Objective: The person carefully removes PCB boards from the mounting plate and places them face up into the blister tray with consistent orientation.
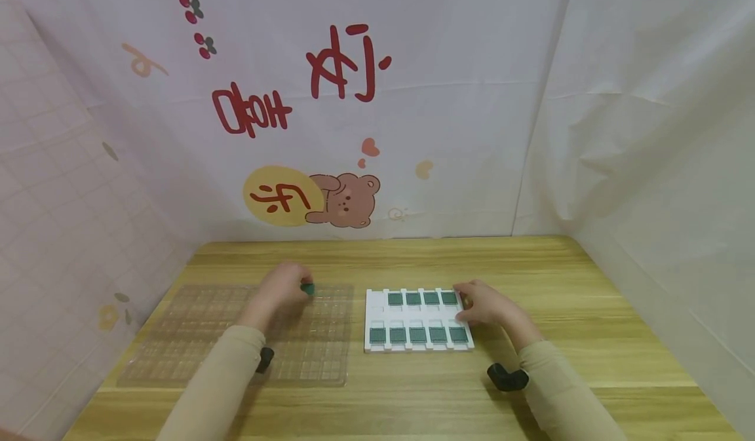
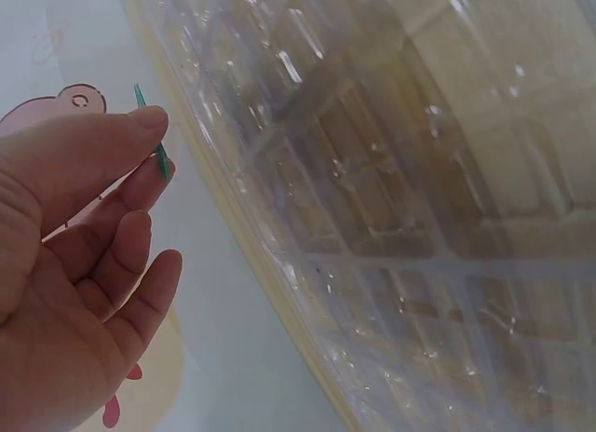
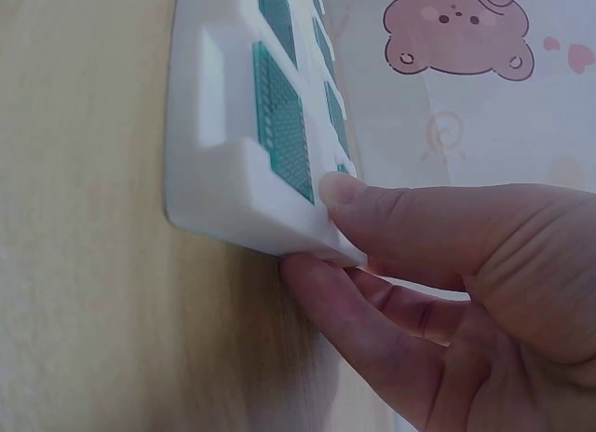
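Spanning the worktop (image 1: 531,264): clear blister tray (image 1: 194,336) beside white holder (image 1: 373,303), nine of ten slots filled, top-left empty. Right hand (image 1: 489,306) grip pinches the holder's edge. Left hand (image 1: 283,290) grip pinches a green board (image 1: 307,288) above the tray.

In the head view the small thin green board (image 1: 307,288) pinched by the left hand (image 1: 282,289) is mostly hidden behind the fingers (image 1: 297,282), too small to show detail. The left wrist view shows only its edge. The right wrist view cuts off most of the white moulded plastic tray (image 3: 209,153); the clear plastic grid tray (image 2: 391,199) is blurred.
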Tool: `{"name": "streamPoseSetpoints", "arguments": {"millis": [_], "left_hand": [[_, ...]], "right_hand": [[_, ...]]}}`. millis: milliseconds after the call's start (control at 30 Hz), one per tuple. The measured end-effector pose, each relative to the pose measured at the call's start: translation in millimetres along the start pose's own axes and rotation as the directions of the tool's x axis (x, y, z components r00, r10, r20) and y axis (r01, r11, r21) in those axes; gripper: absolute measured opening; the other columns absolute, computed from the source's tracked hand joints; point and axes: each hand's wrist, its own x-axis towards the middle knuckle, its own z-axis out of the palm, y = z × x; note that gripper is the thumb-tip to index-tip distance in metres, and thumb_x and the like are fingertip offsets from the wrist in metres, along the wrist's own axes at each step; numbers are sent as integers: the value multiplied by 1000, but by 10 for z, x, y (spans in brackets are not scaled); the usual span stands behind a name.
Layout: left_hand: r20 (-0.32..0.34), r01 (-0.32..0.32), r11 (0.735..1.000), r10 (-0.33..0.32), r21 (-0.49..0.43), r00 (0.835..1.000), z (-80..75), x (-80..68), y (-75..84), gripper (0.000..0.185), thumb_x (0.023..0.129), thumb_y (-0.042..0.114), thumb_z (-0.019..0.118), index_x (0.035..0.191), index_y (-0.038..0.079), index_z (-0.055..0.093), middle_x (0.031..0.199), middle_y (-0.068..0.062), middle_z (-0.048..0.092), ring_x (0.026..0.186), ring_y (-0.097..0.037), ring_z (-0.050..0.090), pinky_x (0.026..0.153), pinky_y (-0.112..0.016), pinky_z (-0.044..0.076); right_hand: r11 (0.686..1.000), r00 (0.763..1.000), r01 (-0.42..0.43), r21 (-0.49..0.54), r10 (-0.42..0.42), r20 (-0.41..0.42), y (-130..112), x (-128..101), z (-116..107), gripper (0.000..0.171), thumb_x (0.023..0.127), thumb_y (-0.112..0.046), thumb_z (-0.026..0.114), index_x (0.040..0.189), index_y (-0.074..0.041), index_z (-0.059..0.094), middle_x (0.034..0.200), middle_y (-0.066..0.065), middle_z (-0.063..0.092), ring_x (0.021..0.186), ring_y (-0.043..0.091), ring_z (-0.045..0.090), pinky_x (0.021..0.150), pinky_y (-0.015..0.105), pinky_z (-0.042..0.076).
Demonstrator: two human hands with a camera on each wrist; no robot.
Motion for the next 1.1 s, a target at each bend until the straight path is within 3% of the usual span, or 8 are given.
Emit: {"name": "streamPoseSetpoints", "arguments": {"millis": [367, 1100], "left_hand": [[30, 3, 998, -5, 57, 1000, 43, 45, -34, 12, 79, -3, 74, 88, 5, 73, 84, -2, 66, 76, -18, 54, 73, -39, 51], [3, -37, 991, 37, 128, 999, 122, 66, -62, 15, 76, -4, 77, 79, 9, 72, 78, 0, 65, 73, -16, 54, 70, -38, 51]], "right_hand": [[1000, 1000, 4, 12, -4, 1, 11, 0, 4, 67, 80, -8, 81, 136, 9, 50, 113, 16, 55, 88, 23, 53, 80, 38, 49], [1000, 1000, -11, 26, 11, 0, -22, -8, -16, 68, 80, -8, 81, 137, 10, 49, 113, 16, 55, 88, 23, 53, 77, 37, 49]]}}
